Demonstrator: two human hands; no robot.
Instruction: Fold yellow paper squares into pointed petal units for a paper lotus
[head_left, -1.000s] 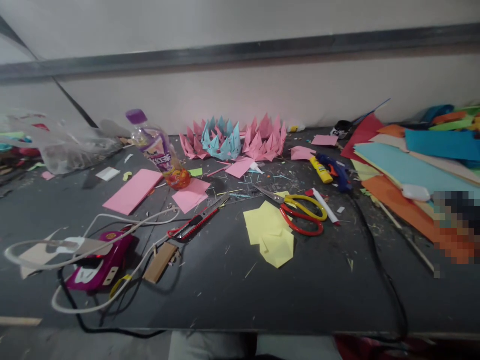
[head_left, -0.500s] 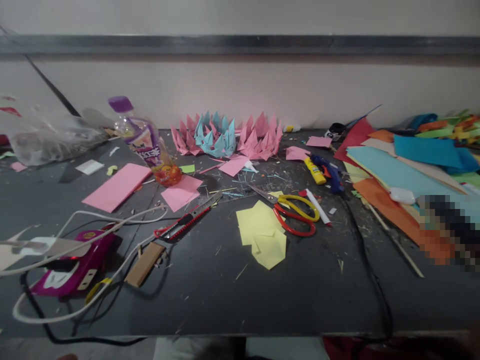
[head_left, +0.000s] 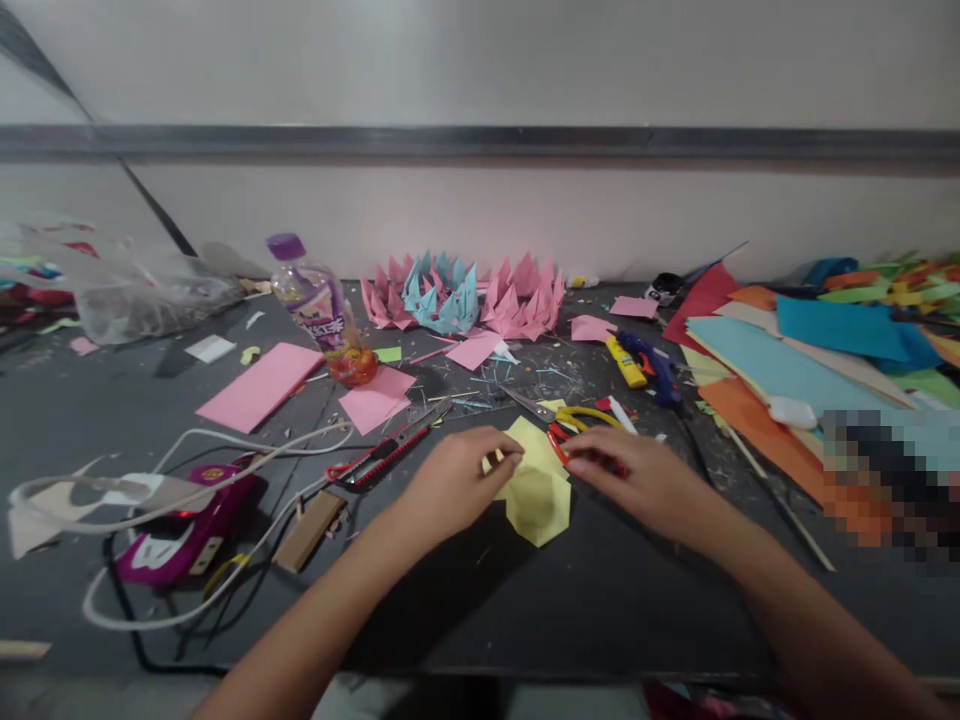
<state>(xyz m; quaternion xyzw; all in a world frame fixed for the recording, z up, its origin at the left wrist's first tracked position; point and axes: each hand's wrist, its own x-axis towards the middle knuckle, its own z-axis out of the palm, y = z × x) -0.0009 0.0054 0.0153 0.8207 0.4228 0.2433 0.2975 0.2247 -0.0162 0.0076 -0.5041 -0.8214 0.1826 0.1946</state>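
Yellow paper pieces (head_left: pixel 538 500) lie overlapping at the middle of the dark table. Over their left edge is my left hand (head_left: pixel 465 475), its fingers curled together; whether paper is pinched in them is too small to make out. My right hand (head_left: pixel 626 475) hovers at the right edge of the paper, fingers bent over the red handle of the scissors (head_left: pixel 589 418). What its fingertips touch is unclear. The yellow-and-red handled scissors lie just behind it, blades pointing back left. A white pen (head_left: pixel 621 414) is partly hidden behind my right hand.
Pink and blue folded-paper rings (head_left: pixel 442 295) stand by the wall. A bottle (head_left: pixel 322 310), pink sheets (head_left: pixel 259 386) and a red cutter (head_left: pixel 390 445) are left, with a magenta device (head_left: pixel 187 525) and cables. A glue gun (head_left: pixel 654 368) and coloured paper (head_left: pixel 787 370) are right.
Both hands have come into view from the near side and reached the yellow paper. The camera view has shifted, so the table's things appear slightly lower.
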